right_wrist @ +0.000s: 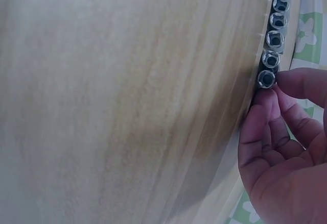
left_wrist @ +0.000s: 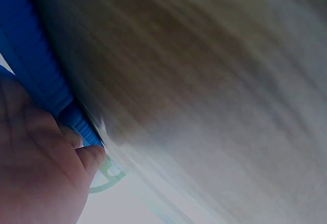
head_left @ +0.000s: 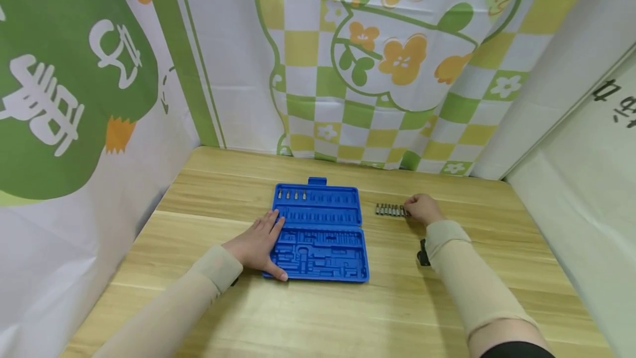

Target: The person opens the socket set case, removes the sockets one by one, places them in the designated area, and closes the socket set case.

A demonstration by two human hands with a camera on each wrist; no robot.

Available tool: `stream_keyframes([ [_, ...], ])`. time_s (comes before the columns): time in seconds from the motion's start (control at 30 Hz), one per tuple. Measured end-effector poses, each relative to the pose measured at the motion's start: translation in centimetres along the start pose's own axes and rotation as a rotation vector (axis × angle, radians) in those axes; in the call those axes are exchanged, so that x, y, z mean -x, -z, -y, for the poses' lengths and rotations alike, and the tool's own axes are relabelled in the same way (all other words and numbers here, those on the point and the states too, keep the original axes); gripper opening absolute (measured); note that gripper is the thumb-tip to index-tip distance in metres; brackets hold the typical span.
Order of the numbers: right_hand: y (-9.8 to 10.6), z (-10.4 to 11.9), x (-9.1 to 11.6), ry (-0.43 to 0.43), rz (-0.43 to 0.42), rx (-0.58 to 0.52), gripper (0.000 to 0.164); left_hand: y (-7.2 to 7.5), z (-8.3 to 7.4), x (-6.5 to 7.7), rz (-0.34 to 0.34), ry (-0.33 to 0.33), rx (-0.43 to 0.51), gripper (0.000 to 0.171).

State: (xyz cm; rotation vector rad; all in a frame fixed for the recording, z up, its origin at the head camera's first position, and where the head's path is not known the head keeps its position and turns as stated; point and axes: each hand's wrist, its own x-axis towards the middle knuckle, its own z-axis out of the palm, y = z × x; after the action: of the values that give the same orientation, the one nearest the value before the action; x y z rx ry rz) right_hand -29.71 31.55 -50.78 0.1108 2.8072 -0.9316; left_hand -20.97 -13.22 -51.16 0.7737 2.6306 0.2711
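Note:
A blue plastic tool case (head_left: pixel 322 226) lies unfolded on the table. My left hand (head_left: pixel 254 241) rests on its left side, fingers spread over the edge and thumb at the front corner. In the left wrist view that hand (left_wrist: pixel 41 163) touches the blue rim. Several small metal bit sockets (head_left: pixel 292 195) sit in the top left slots of the lid. Right of the case is a row of loose bit sockets (head_left: pixel 390 210). At the row's right end, my right hand (head_left: pixel 423 209) pinches the last bit socket (right_wrist: pixel 266 79) between thumb and fingers, its square hole facing the wrist camera.
The wooden table (head_left: pixel 397 314) carries everything. A small black object (head_left: pixel 423 253) lies beside the right forearm, partly under the sleeve. Patterned cloth (head_left: pixel 338 109) hangs along the back edge, and white sheets (head_left: pixel 571 198) flank the sides. The lid has many vacant slots.

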Motion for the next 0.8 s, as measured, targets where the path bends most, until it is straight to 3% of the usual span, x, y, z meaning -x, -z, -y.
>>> stream_keyframes([
  [0.8, 0.49, 0.74, 0.38, -0.059, -0.012, 0.005, 0.034, -0.14, 0.27, -0.21, -0.017, -0.001, 0.011, 0.143],
])
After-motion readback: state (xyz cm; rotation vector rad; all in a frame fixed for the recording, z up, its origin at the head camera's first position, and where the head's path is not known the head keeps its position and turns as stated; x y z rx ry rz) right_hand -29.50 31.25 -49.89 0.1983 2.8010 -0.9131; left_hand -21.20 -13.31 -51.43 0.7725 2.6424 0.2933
